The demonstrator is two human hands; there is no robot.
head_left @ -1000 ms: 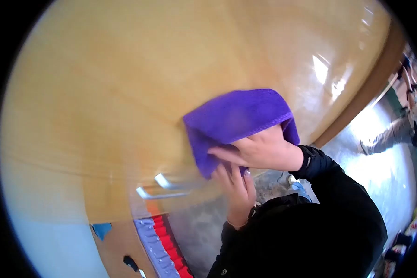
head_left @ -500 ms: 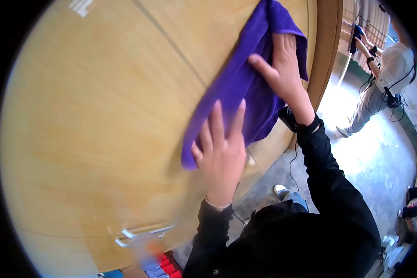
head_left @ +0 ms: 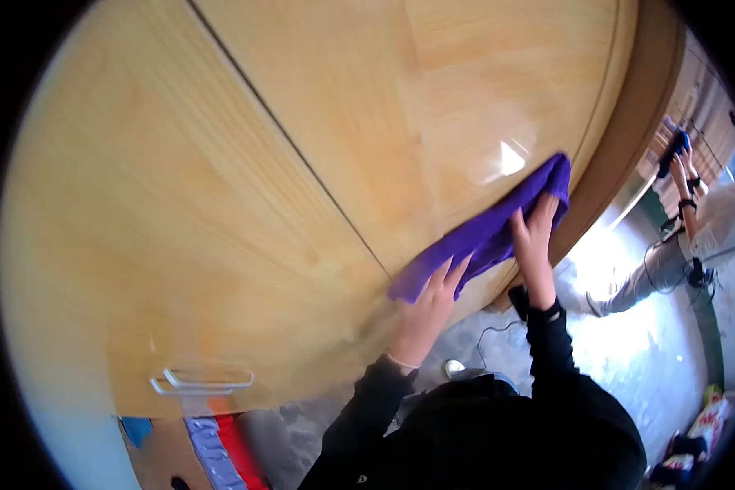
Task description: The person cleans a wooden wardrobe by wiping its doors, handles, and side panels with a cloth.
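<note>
A purple cloth [head_left: 490,233] lies against the pale wooden cabinet front [head_left: 327,106], near its lower right edge. My left hand [head_left: 429,314] presses on the cloth's left end with fingers stretched out and apart. Higher and to the right, my right hand [head_left: 535,241] rests on the cloth, its thumb spread from straight fingers. A fold of cloth partly hides the right fingertips.
Two white handles [head_left: 204,382] stick out at the cabinet's lower left. Below them lie red and grey-lilac items [head_left: 220,449] and brown cardboard [head_left: 163,457]. A person in a white shirt [head_left: 723,216] stands at right, holding a dark blue thing. A cable [head_left: 486,339] trails on the floor.
Both hands and the purple cloth have moved down and to the right across the wooden surface. The cloth looks narrower and more bunched. The view has also shifted.
</note>
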